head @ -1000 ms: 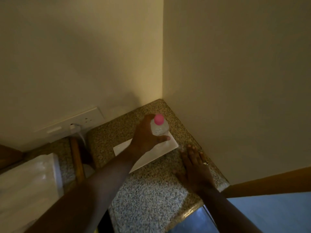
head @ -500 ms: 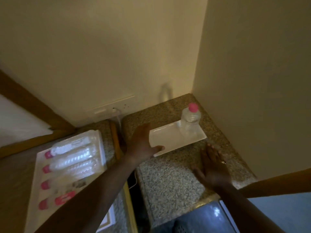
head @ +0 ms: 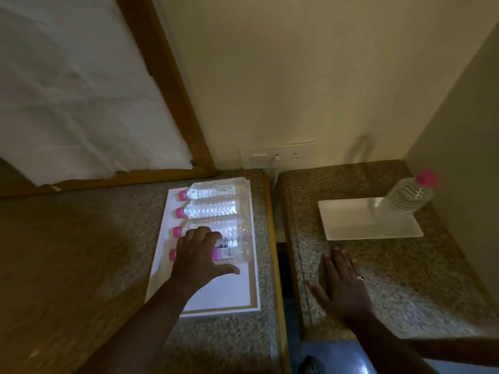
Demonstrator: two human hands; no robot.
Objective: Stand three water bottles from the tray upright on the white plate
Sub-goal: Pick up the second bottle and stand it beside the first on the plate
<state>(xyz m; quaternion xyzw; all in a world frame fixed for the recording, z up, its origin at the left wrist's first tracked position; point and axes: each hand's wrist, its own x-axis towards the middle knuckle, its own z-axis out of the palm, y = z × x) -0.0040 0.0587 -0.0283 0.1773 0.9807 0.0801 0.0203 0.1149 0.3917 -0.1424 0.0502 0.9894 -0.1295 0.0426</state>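
Fingers of the left hand [head: 198, 255], spread and holding nothing yet, should wrap the nearest bottle [head: 235, 251] mid-body on the tray [head: 216, 298], while the right hand [head: 341, 284] lies flat and empty on the surface [head: 405, 279].

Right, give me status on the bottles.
Left hand open over nearest tray bottle. Right hand flat on counter. One bottle upright on plate. Nothing blocking.

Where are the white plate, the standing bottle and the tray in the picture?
white plate [head: 348, 222]: head view, point lies on its bare middle.
standing bottle [head: 405, 197]: head view, point lies on its clear ribbed body.
tray [head: 224, 295]: head view, point lies on its bare white near part.
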